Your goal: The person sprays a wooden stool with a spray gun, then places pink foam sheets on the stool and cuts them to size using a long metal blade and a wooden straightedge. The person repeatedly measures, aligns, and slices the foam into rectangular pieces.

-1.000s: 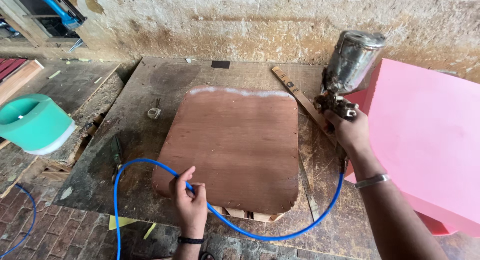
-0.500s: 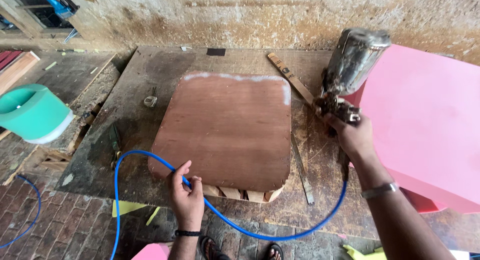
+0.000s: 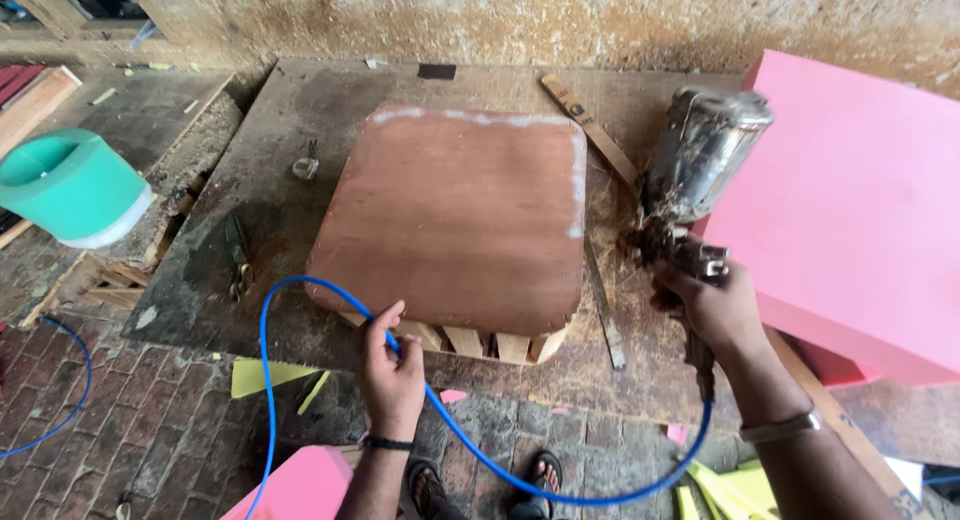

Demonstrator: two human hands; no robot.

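My right hand (image 3: pixel 708 302) grips a metal spray gun (image 3: pixel 693 172) with a silver cup on top, held to the right of a brown rounded wooden board (image 3: pixel 460 215). The board rests on wooden slats (image 3: pixel 478 342) on a dark worktable (image 3: pixel 300 100). A whitish streak runs along the board's far and right edges. My left hand (image 3: pixel 391 375) holds the blue air hose (image 3: pixel 300 302) near the board's front edge. The hose loops down and back up to the gun's handle.
A large pink foam block (image 3: pixel 850 210) lies at the right. A green roll (image 3: pixel 70 185) stands at the left. Scissors (image 3: pixel 238 255) and a small clip (image 3: pixel 305 167) lie on the table left of the board. Yellow scraps (image 3: pixel 265 377) and my sandalled feet (image 3: pixel 485 485) are on the brick floor.
The view has moved closer and lower. My left hand has slid toward the board's front edge with the hose. My right hand with the spray gun has dropped slightly, staying right of the board.
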